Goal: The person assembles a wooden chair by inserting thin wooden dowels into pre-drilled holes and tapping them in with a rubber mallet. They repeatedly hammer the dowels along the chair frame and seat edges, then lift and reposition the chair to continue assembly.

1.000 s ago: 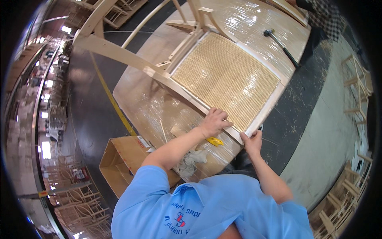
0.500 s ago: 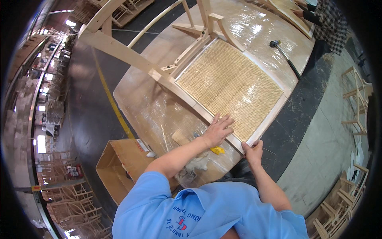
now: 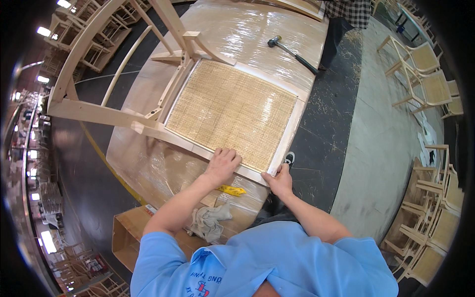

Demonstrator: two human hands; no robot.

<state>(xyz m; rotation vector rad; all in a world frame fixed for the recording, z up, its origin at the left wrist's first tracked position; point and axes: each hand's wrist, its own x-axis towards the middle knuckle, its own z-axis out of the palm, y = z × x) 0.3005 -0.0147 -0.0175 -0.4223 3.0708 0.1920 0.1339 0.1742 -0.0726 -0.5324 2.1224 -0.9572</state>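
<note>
A pale wooden chair point(image 3: 99, 110) lies on its side across the plastic-wrapped work surface, its woven cane panel point(image 3: 232, 111) facing up inside a light frame. My left hand point(image 3: 221, 167) rests over the near rail, fingers bent together against the cane's edge; its thumb is hard to make out. At the near right corner my right hand point(image 3: 279, 180) grips the frame, thumb on top and the other fingers mostly hidden at the side. Near my left forearm lie a yellow object point(image 3: 231, 190) and a crumpled grey cloth point(image 3: 210, 220).
A mallet point(image 3: 292, 53) with a black handle lies beyond the panel. The plastic-wrapped surface point(image 3: 133, 158) has a cardboard box point(image 3: 129, 222) beside it at lower left. Cane chairs point(image 3: 430, 89) stand along the right. Another person's checked sleeve point(image 3: 354, 12) shows at the far edge.
The whole view has shifted, so the chair appears further left. My left hand's fingers, spread before, are now bent closer together on the rail. My right hand stays at the corner.
</note>
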